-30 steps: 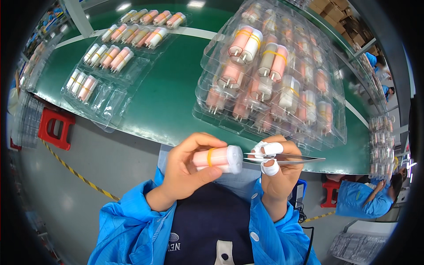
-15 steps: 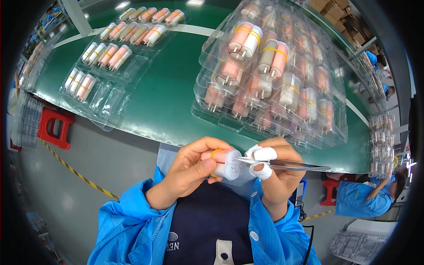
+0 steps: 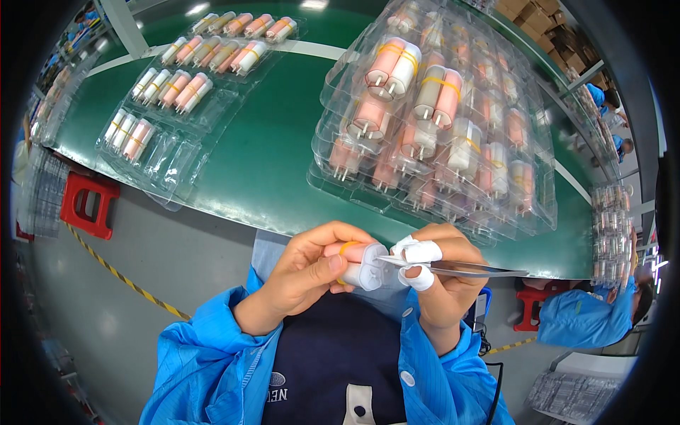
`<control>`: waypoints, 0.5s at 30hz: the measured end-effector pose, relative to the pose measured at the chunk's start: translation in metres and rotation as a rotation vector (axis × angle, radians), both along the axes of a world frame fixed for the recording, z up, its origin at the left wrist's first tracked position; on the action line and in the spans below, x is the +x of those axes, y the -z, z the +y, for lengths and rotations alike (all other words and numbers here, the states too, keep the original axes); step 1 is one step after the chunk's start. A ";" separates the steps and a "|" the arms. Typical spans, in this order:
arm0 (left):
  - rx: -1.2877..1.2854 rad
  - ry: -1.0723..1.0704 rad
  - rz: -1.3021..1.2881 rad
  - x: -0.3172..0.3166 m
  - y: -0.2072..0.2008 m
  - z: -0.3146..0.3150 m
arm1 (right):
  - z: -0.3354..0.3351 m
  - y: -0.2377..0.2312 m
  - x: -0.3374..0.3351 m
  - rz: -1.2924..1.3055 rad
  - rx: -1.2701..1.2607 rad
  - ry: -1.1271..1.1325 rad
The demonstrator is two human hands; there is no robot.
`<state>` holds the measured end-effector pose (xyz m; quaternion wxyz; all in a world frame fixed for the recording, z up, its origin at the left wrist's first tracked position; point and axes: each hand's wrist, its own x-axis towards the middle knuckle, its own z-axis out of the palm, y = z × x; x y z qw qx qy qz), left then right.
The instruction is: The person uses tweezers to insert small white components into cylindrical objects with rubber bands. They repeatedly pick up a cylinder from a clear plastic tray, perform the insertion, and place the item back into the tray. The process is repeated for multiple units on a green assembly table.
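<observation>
Now left hand (image 3: 303, 273) is clasping banded cylinders (image 3: 360, 265); right hand (image 3: 452, 283), pinching tweezers (image 3: 496, 271), is seemingly probing their end. Next move is probably needing steadiness.

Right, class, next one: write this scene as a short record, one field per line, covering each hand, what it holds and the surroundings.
Left hand: grips a banded pink-and-white bundle
Right hand: holds metal tweezers; white wraps on thumb and finger
Tweezer tips: at the bundle's capped end; exact contact unclear
Work surface: green table
Table, right: stacked clear trays of similar bundles
Table, left: partly filled clear trays
Background, right: co-worker in blue
</observation>
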<state>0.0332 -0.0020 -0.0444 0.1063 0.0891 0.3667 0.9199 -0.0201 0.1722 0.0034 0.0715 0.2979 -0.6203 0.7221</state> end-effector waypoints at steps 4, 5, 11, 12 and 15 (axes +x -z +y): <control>-0.008 -0.004 -0.005 0.000 0.001 0.000 | 0.000 0.000 -0.001 0.021 0.044 0.010; -0.017 -0.014 -0.004 0.000 0.000 0.001 | 0.000 -0.001 -0.001 0.026 0.053 0.008; -0.092 -0.072 0.049 -0.001 0.000 0.000 | 0.002 -0.006 -0.002 0.083 0.147 -0.002; -0.105 -0.082 0.050 -0.001 0.000 0.000 | 0.002 -0.008 -0.002 0.095 0.164 -0.007; -0.130 -0.074 0.040 -0.001 0.000 -0.002 | 0.003 -0.011 -0.004 0.110 0.209 -0.034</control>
